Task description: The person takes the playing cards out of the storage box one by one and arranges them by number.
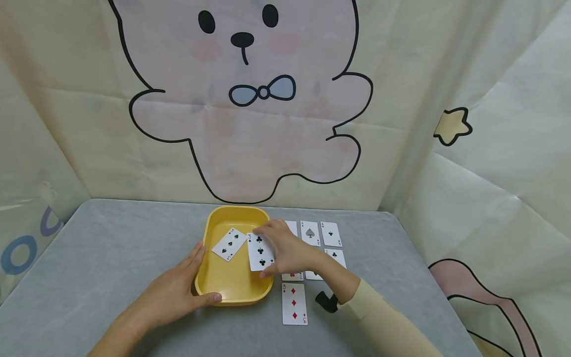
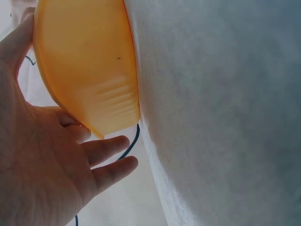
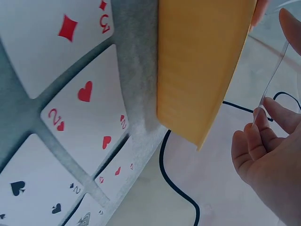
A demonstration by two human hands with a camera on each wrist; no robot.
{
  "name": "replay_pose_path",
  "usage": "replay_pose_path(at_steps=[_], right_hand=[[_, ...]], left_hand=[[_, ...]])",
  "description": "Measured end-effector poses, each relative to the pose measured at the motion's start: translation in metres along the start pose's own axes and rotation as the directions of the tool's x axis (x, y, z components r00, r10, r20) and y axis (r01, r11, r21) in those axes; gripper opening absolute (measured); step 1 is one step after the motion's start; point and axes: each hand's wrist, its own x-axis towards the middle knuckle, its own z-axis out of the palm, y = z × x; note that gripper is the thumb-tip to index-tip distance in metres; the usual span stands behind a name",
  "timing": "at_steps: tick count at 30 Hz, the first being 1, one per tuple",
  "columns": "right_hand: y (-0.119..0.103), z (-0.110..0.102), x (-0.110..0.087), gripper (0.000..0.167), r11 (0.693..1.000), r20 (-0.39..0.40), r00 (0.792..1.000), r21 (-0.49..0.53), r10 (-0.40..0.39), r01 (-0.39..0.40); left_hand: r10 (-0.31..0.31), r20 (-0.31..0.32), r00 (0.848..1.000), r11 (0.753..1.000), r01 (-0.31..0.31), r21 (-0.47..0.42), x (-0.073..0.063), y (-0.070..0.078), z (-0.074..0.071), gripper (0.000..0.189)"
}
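My right hand pinches a three of clubs playing card by its edges, above the right side of a yellow tray. In the right wrist view the card appears nearly edge-on between thumb and fingers. A three of spades lies inside the tray, turned at an angle. At the tray's left side rests my left hand, thumb by the near corner and fingers along the rim. The left wrist view shows these fingers spread, mostly straight, against the tray wall.
Right of the tray, face-up cards lie in rows: a three of diamonds nearest, a two of hearts, a two of spades, an ace of spades and an ace of clubs. A printed curtain stands behind the grey table.
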Motion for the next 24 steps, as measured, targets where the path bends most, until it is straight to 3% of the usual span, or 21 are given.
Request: replay_pose_path(at_steps=[15, 24], right_hand=[[0.025, 0.005, -0.040, 0.095, 0.988, -0.043, 0.998, 0.155, 0.035, -0.028], [0.051, 0.013, -0.073, 0.096, 0.990, -0.073, 0.996, 0.135, 0.042, -0.031]], left_hand=[[-0.004, -0.001, 1.000, 1.000, 0.004, 0.003, -0.001, -0.001, 0.000, 0.122], [-0.012, 0.004, 1.000, 1.000, 0.012, 0.003, 0.000, 0.000, 0.000, 0.123]])
